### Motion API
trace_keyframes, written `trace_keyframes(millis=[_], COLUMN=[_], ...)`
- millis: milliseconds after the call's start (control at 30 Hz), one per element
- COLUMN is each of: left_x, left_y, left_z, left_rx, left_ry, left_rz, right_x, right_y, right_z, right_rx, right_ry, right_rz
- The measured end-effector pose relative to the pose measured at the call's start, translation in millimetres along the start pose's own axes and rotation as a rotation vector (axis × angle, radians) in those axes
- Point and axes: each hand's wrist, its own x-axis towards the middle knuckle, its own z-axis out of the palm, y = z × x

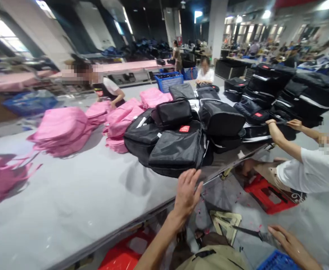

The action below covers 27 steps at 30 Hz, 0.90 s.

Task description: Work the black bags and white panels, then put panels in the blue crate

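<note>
Head view is showing the left hand point(187, 193) reaching, fingers spread and empty, toward black bags point(178, 148) on the surface point(77, 195); right hand point(286, 242) is gripping scissors point(250, 233).

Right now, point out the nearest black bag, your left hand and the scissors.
black bag point(178, 150), head view, middle of its top panel
left hand point(187, 193), head view, back of the hand
scissors point(247, 232), head view, blade
</note>
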Motion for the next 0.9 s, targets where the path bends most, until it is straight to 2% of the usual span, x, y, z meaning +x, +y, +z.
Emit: trace_keyframes(millis=[67, 133, 200, 233, 300, 367, 467, 633, 700, 767, 800, 833, 867, 900], left_x=[35, 49, 46, 41, 27, 14, -1, -38, -64, -94, -110, -126, -141, -156], left_y=[-18, -42, -66, -76, -89, -94, -98, -123, -137, -149, -153, -156, -159, -160], left_z=[8.6, 25.7, 44.9, 53.0, 62.9, 62.9, 47.0, -0.3, -19.2, -36.5, -44.6, -52.4, -59.8, -66.8], left_rx=[0.125, 0.270, 0.341, 0.345, 0.325, 0.288, 0.232, 0.157, 0.160, 0.171, 0.175, 0.176, 0.173, 0.163], left_ry=[0.014, -0.018, 0.001, 0.014, 0.040, 0.047, 0.011, -0.033, -0.063, -0.110, -0.131, -0.155, -0.175, -0.193], left_rz=[0.018, -0.038, -0.111, -0.120, -0.096, -0.070, -0.057, 0.039, 0.089, 0.140, 0.165, 0.178, 0.179, 0.170], right_x=[-12, -18, -21, -22, -25, -28, -31, -30, -25, -15, -7, 3, 15, 27], right_y=[-14, -25, -34, -38, -47, -56, -64, -69, -81, -107, -125, -147, -171, -197], right_z=[17, 31, 42, 45, 50, 53, 57, 72, 86, 106, 118, 131, 145, 158], right_rx=[0.016, -0.007, -0.054, -0.085, -0.166, -0.219, -0.231, -0.221, -0.345, -0.414, -0.348, -0.174, 0.108, 0.401], right_ry=[0.088, 0.252, 0.386, 0.412, 0.390, 0.345, 0.340, 0.404, 0.553, 0.725, 0.743, 0.675, 0.561, 0.392], right_rz=[0.083, 0.084, 0.104, 0.146, 0.247, 0.301, 0.285, 0.267, 0.129, -0.129, -0.248, -0.306, -0.273, -0.176])
